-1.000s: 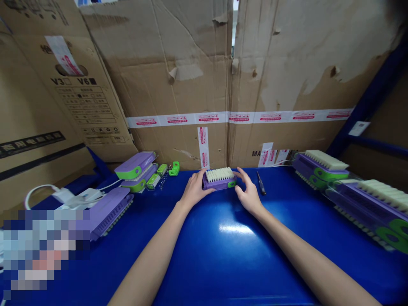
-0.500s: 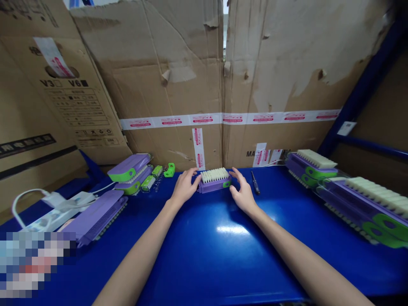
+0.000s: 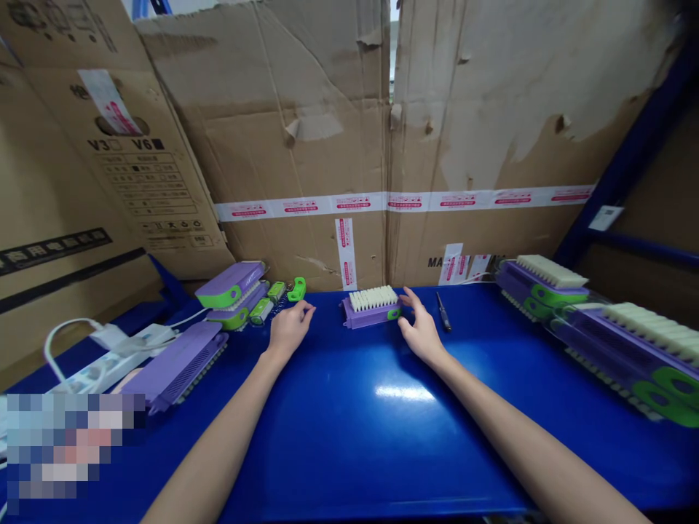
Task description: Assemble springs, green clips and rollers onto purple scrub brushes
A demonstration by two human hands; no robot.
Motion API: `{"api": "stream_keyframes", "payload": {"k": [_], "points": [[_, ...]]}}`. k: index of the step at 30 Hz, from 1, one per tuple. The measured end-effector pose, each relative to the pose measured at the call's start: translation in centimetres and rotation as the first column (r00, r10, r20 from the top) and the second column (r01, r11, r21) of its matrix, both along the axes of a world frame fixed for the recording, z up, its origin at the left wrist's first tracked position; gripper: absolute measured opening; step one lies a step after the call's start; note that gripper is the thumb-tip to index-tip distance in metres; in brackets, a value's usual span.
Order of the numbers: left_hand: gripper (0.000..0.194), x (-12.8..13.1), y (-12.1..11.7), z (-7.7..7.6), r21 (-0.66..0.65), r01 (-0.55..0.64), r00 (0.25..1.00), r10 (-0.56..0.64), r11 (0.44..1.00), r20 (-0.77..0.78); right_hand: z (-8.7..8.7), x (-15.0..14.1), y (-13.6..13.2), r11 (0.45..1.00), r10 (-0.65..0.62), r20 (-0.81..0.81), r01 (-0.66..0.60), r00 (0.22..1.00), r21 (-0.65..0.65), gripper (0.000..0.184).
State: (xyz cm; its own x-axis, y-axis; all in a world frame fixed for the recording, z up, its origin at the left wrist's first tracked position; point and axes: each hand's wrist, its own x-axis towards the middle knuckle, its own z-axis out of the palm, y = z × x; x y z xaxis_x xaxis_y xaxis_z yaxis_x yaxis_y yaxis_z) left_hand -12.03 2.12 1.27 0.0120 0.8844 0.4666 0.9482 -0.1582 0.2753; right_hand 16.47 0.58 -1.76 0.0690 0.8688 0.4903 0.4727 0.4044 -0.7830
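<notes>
Cream-bristled purple block (image 3: pixel 371 314) on glossy blue worktop (image 3: pixel 349 429), right hand (image 3: pixel 421 333) just beside it, grip spread, empty, left hand (image 3: pixel 288 331) curled, any hold hidden, near green bracket (image 3: pixel 298 291), screwdriver (image 3: pixel 444 316), stacked blocks (image 3: pixel 232 282) flanking, creased cardboard (image 3: pixel 306 156) behind.

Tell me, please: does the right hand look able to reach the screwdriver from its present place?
Probably yes: the screwdriver lies on the blue table just to the right of the right hand, and nothing visible stands between them.
</notes>
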Motion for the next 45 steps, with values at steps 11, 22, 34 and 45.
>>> {"api": "stream_keyframes", "payload": {"k": [11,22,34,45], "points": [[0.024,0.1,-0.2,-0.2,-0.136,-0.052,0.99,0.034,0.989,-0.134,0.5,0.1,-0.2,1.0,-0.011,0.007,0.011,1.0,0.023,0.068],[0.024,-0.5,0.1,-1.0,-0.273,-0.033,0.979,-0.024,0.962,-0.203,0.1,0.2,0.1,1.0,0.01,0.044,-0.009,0.999,-0.022,0.07],[0.033,-0.8,-0.7,0.6,-0.154,-0.223,0.956,0.185,0.962,-0.228,-0.1,0.2,0.2,0.999,-0.003,0.055,0.006,0.998,-0.053,0.071],[0.035,-4.2,-1.1,1.7,-0.171,-0.539,0.834,0.494,0.825,-0.244,0.2,0.1,0.0,0.997,-0.006,0.073,0.011,0.997,-0.079,0.071]]}}
